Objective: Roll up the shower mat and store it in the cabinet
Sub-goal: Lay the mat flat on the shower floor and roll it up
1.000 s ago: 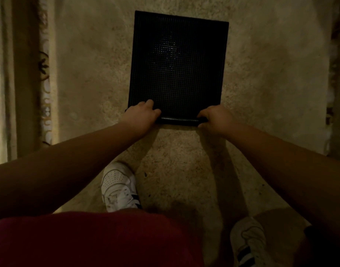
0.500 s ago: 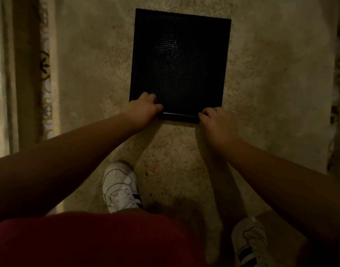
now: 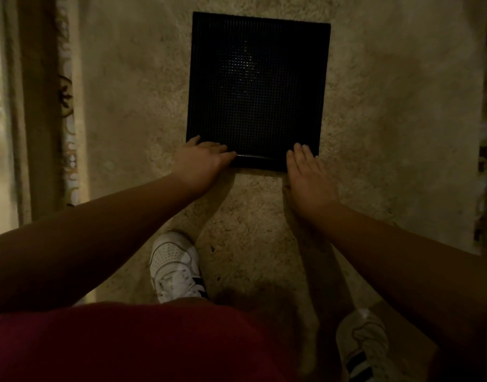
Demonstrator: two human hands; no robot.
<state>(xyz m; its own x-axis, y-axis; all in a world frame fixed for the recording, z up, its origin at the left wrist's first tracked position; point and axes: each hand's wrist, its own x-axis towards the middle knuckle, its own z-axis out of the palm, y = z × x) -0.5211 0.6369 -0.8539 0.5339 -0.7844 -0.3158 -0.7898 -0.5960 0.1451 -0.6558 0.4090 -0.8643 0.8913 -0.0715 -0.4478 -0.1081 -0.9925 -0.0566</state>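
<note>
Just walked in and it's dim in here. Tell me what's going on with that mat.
A person is bent over a black shower mat lying on a beige carpet. The left hand and right hand rest on its near edge, which is turned up into a first small roll. Most of the mat lies flat. No cabinet is in view.

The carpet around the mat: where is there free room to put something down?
Bare carpet lies right of the black mat, and between the mat and the patterned border on the left. The near edge is crowded: left hand, right hand, and white shoes below.
</note>
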